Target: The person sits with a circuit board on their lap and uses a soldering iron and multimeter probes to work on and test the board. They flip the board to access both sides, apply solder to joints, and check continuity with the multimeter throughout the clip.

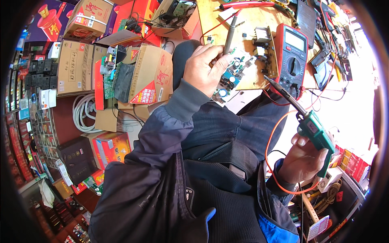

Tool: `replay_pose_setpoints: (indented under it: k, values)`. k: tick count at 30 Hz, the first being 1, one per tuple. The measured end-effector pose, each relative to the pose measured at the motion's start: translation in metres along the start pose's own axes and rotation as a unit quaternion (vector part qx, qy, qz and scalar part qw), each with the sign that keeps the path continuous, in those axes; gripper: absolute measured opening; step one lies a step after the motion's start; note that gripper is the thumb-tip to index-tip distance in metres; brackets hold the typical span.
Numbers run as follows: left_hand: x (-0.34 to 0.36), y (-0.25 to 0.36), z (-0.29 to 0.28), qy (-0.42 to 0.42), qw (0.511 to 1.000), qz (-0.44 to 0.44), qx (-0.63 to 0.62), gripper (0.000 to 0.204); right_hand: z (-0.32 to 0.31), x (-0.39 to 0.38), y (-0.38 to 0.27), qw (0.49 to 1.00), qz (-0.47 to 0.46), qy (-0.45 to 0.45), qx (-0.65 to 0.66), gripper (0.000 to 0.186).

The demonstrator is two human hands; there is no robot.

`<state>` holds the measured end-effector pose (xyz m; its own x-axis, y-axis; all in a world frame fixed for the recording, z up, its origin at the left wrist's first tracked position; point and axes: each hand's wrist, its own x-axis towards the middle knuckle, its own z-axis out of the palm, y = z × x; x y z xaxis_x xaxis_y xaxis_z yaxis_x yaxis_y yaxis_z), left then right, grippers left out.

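We find left hand (pixel 206 68) grasping circuit board (pixel 234 78) at its left edge; whether dark stick (pixel 231 35) at fingertips is also gripped, we cannot tell. Board lies at table (pixel 265 17) edge, forward-left of right hand (pixel 303 158), well apart. Right hand clenched around green pistol-grip tool (pixel 315 130), tip toward table.

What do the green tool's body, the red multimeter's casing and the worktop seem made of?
Green tool's body: probably plastic, semi-matte, uniformly coloured. Red multimeter's casing: likely plastic or rubber, smooth-looking, evenly red rim. Worktop: apparently wood or wood-faced board, given its yellow-tan, stained surface; finish unclear.
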<state>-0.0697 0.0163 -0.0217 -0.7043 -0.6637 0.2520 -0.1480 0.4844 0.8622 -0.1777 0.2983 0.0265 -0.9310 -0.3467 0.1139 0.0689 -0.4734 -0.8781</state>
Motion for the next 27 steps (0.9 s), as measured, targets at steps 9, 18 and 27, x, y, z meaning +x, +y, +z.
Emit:
replay_pose_setpoints:
  k: [9, 18, 27]
  values:
    - [-0.011, 0.013, 0.001, 0.018, 0.997, -0.072, -0.023, 0.024, 0.014, -0.002, 0.013, 0.999, 0.029, -0.003, 0.013, 0.049]
    - [-0.01, 0.02, -0.009, -0.018, 0.994, -0.11, -0.02, 0.027, 0.025, 0.004, 0.025, 0.997, 0.033, -0.038, 0.063, 0.044]
    - [-0.014, 0.028, -0.015, -0.03, 0.993, -0.103, 0.045, 0.027, 0.013, 0.006, 0.028, 0.991, 0.052, -0.064, 0.107, 0.045]
